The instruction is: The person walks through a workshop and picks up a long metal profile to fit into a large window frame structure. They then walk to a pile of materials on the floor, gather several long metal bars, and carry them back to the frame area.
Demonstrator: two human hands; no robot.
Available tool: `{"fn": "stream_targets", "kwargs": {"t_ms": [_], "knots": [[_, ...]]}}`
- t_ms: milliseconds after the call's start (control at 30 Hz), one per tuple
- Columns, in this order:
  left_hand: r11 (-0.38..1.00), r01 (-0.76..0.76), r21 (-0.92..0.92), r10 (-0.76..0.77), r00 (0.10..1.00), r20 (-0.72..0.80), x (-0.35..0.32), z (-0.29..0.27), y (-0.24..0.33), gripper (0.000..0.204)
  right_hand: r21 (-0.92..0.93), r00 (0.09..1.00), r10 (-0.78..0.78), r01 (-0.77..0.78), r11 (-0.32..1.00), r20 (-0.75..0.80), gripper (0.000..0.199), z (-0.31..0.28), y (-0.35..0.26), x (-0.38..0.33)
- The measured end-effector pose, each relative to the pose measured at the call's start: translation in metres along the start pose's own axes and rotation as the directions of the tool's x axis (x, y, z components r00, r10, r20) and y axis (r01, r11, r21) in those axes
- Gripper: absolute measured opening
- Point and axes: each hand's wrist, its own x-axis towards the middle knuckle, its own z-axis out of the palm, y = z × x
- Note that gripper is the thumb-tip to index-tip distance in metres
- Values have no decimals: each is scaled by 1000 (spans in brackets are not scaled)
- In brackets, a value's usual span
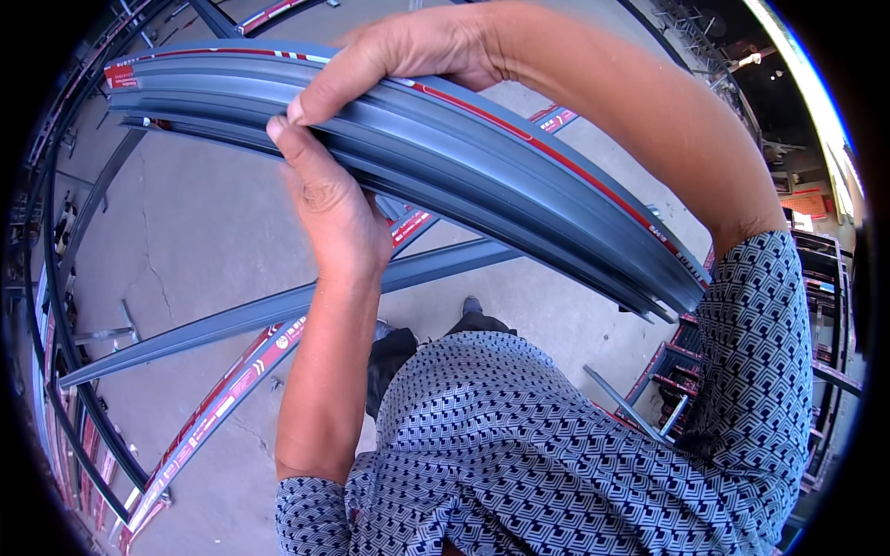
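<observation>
A long grey channelled profile (501, 153) is lifted in front of me, running from the upper left down to the right. Red-and-white printed film covers its upper edge. My right hand (399, 57) reaches over the top edge, its thumb pressed on the grooved face. From below, my left hand (336, 208) grips the lower edge, its thumb tip close to the right one. The fingers of both hands are largely hidden behind the profile. Below it, a second grey profile (241, 310) crosses another profile with red-and-white film (227, 394).
Dark curved-looking bars (57, 306) and more stacked lengths line the left side. A rack with filmed profiles (672, 371) stands at the lower right, near my right elbow. An orange-red crate (805, 204) is farther right. The concrete floor (176, 222) is cracked.
</observation>
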Motion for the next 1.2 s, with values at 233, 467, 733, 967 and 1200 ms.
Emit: {"fn": "stream_targets", "kwargs": {"t_ms": [233, 467, 733, 967, 1200], "knots": [[997, -13, 71, 5, 994, 113, -7, -36, -32, 102, 71, 997, -39, 43, 997, -59, 87, 19, 45, 0], [977, -128, 172, 79, 960, 268, -31, -35, -49, 99, -81, 963, -74, 54, 995, -260, 95, 50, 56, -57], [943, -285, 170, 152, 827, 541, -54, 0, -44, 120, -252, 801, -258, 138, 958, -540, 91, 96, 58, -143], [944, -275, 184, 57, 683, 729, -87, 46, -48, 111, -272, 606, -178, -67, 960, -775, 93, 128, 84, -216], [963, -158, 217, -81, 601, 795, -113, 88, -84, 105, -127, 388, -84, -86, 988, -918, 104, 151, 136, -246]]}}
